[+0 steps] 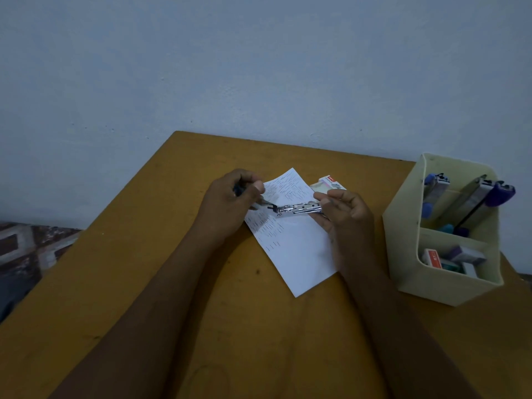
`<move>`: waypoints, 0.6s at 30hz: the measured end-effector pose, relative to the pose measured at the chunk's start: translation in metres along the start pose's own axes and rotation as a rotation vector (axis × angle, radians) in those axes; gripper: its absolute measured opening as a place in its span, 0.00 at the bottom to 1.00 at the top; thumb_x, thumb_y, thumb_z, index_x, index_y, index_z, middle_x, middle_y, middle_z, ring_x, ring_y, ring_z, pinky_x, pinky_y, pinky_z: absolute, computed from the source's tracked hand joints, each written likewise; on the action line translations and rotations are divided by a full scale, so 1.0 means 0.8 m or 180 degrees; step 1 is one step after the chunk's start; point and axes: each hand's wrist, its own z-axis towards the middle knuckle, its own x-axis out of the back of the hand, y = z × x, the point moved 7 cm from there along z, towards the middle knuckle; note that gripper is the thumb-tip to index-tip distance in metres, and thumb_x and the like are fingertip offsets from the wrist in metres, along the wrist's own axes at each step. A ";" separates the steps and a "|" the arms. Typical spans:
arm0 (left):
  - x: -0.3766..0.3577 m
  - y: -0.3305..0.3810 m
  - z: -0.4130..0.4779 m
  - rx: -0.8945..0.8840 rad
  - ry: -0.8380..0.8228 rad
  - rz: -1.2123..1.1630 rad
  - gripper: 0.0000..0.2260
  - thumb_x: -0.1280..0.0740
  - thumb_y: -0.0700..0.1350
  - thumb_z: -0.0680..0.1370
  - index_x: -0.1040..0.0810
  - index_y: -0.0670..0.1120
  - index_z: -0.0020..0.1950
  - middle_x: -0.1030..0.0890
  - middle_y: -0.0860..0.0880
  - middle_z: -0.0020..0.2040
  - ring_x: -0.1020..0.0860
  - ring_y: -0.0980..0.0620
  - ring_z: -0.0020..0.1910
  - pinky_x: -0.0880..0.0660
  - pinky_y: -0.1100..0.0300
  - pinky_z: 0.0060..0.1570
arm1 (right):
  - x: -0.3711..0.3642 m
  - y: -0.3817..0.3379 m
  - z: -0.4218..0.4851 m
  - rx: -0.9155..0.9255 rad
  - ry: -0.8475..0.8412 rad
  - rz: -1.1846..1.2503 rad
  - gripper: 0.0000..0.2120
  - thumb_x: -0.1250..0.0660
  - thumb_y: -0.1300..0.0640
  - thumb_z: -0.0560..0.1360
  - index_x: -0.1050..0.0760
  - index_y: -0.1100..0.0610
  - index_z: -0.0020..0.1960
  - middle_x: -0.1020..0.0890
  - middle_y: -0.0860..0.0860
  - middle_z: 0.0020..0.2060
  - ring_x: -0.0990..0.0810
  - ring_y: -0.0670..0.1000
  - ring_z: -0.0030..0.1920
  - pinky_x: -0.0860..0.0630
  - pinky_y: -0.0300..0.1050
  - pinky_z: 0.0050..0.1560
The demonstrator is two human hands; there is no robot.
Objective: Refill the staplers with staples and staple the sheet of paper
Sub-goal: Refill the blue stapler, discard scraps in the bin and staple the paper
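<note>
Centre frame: a small stapler with a silver metal magazine and dark blue body (299, 209), opened out, is held between both hands above a white printed sheet of paper (296, 249). The left hand (230, 200) has its fingers clenched round the dark blue end. The right hand (348, 214) pinches the silver end between thumb and curled fingers.

The sheet lies flat and skewed on the mustard-yellow wooden table (172, 283). Its upper part is partly covered by both hands and the stapler.

A small white and red staple box (331, 182) lies just beyond the right hand, at the sheet's upper right edge and partly hidden by the fingers.

Right of frame: a cream two-compartment desk organiser (408, 254) stands well apart from the sheet. Its rear compartment holds blue and purple staplers (472, 197) on end. Its front compartment holds small staple boxes (433, 258).
</note>
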 end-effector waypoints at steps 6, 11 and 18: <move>-0.005 -0.006 -0.002 0.0160 -0.0369 0.0160 0.04 0.30 0.43 0.76 0.18 0.45 0.49 0.19 0.51 0.41 0.22 0.64 0.35 0.27 0.72 0.34 | 0.004 0.000 -0.001 -0.0295 0.0046 0.0682 0.10 0.33 0.65 0.74 0.27 0.60 0.54 0.19 0.57 0.52 0.18 0.54 0.53 0.19 0.45 0.49; -0.038 0.000 -0.015 0.0022 -0.0871 0.0452 0.04 0.30 0.48 0.76 0.19 0.50 0.48 0.21 0.57 0.36 0.23 0.62 0.35 0.28 0.70 0.36 | 0.002 0.002 -0.001 -0.0404 -0.0061 0.0923 0.08 0.35 0.64 0.76 0.27 0.61 0.54 0.18 0.57 0.50 0.17 0.54 0.51 0.19 0.44 0.50; -0.054 0.008 -0.025 -0.0049 -0.1079 0.0641 0.08 0.31 0.51 0.76 0.22 0.53 0.54 0.19 0.57 0.40 0.21 0.62 0.39 0.24 0.66 0.38 | 0.002 0.006 0.002 -0.0436 -0.0122 0.0712 0.08 0.37 0.61 0.77 0.26 0.61 0.56 0.18 0.58 0.52 0.17 0.55 0.52 0.21 0.48 0.55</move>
